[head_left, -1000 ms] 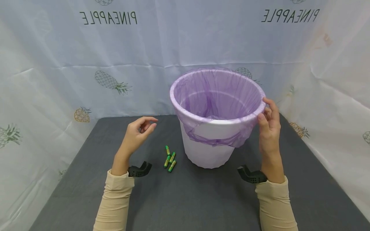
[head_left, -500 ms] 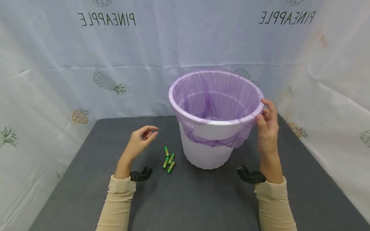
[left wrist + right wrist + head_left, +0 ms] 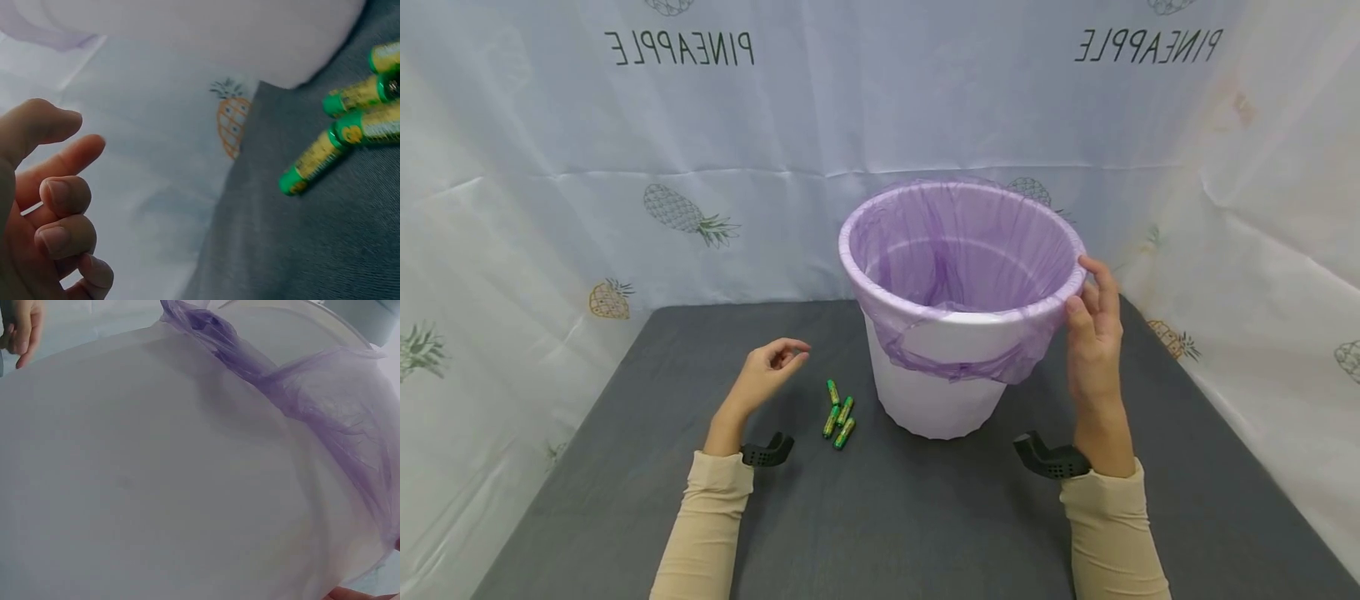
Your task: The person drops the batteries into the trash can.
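A white trash can (image 3: pixel 934 408) stands right of centre in the head view, lined with a purple trash bag (image 3: pixel 970 267) folded over its rim. My right hand (image 3: pixel 1096 342) grips the can at the right of the rim, index fingertip on the rim and thumb on the near side. In the right wrist view, its fingers (image 3: pixel 356 595) barely show at the lower right corner. My left hand (image 3: pixel 762 379) is over the table, fingers loosely bent, holding nothing. Several green and yellow batteries (image 3: pixel 844 433) lie between that hand and the can, close together.
The dark grey tabletop (image 3: pixel 895 517) spreads under everything. A pale curtain (image 3: pixel 790 117) printed with pineapples hangs behind it and along both sides. Each wrist carries a black camera mount (image 3: pixel 769 452).
My left hand has come down and slightly right, nearer the batteries, and its fingers are a little closer together. The right hand stays at the rim; trash can and batteries stay put.
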A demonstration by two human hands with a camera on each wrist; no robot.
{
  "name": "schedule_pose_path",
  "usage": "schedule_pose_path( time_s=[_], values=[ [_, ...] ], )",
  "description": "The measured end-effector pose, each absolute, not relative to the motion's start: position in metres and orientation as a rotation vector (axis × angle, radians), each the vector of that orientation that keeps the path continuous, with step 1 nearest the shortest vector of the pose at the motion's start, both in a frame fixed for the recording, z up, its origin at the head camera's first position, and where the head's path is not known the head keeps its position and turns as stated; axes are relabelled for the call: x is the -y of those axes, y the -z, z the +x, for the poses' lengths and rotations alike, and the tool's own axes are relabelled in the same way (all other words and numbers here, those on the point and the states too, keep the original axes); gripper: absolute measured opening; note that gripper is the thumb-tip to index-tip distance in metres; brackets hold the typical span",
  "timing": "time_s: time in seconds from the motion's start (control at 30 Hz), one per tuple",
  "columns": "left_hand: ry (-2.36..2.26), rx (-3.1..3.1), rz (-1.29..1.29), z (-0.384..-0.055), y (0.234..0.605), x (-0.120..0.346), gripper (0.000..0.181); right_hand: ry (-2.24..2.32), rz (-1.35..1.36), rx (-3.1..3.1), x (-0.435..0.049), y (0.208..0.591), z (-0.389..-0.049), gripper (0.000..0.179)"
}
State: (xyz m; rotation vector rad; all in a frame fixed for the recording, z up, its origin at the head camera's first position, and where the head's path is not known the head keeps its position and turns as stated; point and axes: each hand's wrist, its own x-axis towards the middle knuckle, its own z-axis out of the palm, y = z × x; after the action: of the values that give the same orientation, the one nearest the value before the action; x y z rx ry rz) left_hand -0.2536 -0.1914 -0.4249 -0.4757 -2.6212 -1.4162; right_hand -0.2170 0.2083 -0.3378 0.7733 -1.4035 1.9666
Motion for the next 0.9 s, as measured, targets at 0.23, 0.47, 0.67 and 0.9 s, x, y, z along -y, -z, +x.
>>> schedule_pose_path(
  time_s=[0.23,0.47,0.67,0.9],
  values=[
    [1.364,2.688,-0.520,-0.260,0.439,0.193,0.026,-1.921,0.692,1.471,-0.206,0.339,-0.218,0.036],
    [1.340,2.763,-0.554,-0.263,0.446,0.191,0.029,-1.882,0.686,1.483,-0.205,0.339,-0.219,0.034],
    [1.303,2.873,-0.554,-0.266,0.453,0.187,0.031,-1.885,0.730,1.500,-0.205,0.339,-0.221,0.034],
    [1.235,2.931,-0.577,-0.270,0.462,0.180,0.034,-1.914,0.761,1.522,-0.204,0.340,-0.221,0.035]
  ],
)
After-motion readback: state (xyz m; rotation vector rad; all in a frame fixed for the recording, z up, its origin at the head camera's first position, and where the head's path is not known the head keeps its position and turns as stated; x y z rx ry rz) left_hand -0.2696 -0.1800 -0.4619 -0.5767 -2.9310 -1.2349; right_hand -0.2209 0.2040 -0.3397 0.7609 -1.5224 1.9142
